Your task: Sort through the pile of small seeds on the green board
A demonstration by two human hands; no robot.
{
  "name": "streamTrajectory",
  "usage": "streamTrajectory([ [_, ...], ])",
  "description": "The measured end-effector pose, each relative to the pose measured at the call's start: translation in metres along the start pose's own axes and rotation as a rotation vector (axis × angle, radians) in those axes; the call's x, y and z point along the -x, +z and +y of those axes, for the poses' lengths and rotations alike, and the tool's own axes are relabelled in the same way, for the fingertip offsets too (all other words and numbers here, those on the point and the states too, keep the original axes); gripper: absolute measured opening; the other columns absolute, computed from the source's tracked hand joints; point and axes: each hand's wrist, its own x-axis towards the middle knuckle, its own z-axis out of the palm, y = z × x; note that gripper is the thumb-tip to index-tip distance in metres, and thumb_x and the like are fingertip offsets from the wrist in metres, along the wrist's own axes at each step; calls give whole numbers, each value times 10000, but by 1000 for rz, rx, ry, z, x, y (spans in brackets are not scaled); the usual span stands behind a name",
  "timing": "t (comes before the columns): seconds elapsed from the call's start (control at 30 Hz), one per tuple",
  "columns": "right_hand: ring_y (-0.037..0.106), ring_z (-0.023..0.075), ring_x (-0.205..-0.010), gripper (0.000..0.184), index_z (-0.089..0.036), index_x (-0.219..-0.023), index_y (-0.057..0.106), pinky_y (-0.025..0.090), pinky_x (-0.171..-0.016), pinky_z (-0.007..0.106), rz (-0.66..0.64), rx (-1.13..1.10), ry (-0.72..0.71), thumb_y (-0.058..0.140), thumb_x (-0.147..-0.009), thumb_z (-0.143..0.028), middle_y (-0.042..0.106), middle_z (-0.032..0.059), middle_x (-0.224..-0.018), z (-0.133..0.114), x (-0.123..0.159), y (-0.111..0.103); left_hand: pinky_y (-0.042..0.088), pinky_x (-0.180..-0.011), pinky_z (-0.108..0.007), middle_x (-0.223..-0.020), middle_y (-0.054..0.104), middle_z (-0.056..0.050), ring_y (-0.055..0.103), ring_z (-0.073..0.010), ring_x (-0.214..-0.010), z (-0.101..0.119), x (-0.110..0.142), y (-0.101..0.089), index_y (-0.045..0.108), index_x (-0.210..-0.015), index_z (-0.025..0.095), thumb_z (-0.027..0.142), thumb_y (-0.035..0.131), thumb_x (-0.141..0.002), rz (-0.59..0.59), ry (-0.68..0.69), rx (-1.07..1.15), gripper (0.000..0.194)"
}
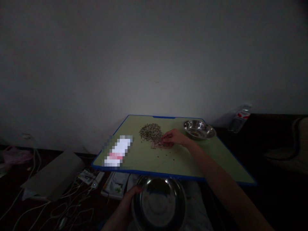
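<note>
While the left hand [133,194] holds a steel bowl [158,203], the right hand [174,137] meets the grain pile [150,132]

Where the pale-green counter [141,162] ends, the left hand grips the steel bowl by its rim, just below the near edge. The right hand curls its fingers down at the pile's near right side, over a pinkish patch [156,143]; in this dim light, I cannot tell whether they pinch any grains. A second steel bowl [197,128] sits beyond that hand, to the right.

A heap of seeds [149,131] lies on the table [144,160], left of a metal bowl [199,130]; a plastic bottle [240,118] stands farther right, a metal basin [158,202] before the near edge
</note>
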Motion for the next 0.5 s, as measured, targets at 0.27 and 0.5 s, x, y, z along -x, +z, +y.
streamTrajectory([
  [0.27,600,119,-509,364,-95,-885,640,500,-474,221,-11,11,-5,689,-604,-322,663,56,-642,-1,0,0,406,-668,-344,-483,631,-24,582,-216,-566,-1,1,0,614,-575,162,289,600,-618,12,-21,-3,134],
  [0.5,610,131,-528,363,-91,-867,633,510,-480,238,-39,-8,2,699,-589,-315,668,72,-681,-4,3,2,404,-653,-330,-523,658,-44,581,-209,-566,1,2,0,608,-523,154,291,607,-618,2,-12,-9,166],
])
